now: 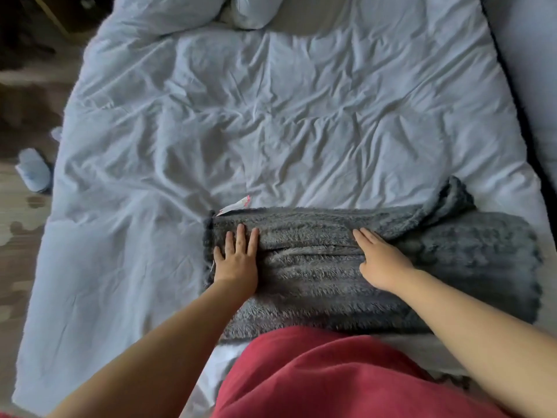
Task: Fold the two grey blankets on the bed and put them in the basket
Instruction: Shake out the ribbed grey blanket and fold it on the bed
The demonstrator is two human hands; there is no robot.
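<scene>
Grey blanket (331,297) lies on the near right part of the bed, folded into a long thick band running left to right on the white duvet (241,116). Layers show along a crease near the middle. Far right corner (455,194) is rumpled and turned up. Cannot tell whether this is 1 blanket or 2 stacked.

Left hand (238,260): flat, palm down on the left end of the blanket, fingers straight and slightly spread, pointing far. Nothing gripped, just pressing on the pile.

Right hand (379,263): flat on the blanket at about its middle, fingers straight and together, angled far-left, tips at the crease. Also holding nothing, only resting on the fabric.

The 2 hands are well apart, both on the top layer.

White tag (235,205) with pink marks sticks out at the blanket's far left corner, lying on the duvet.

Duvet is heavily creased. White pillows (250,10) sit at the far edge. Red garment (316,372) on the person fills the near centre, overlapping the blanket's near edge. On the floor (18,236) at left, a pale blurred object (33,168) lies just beside the bed.
</scene>
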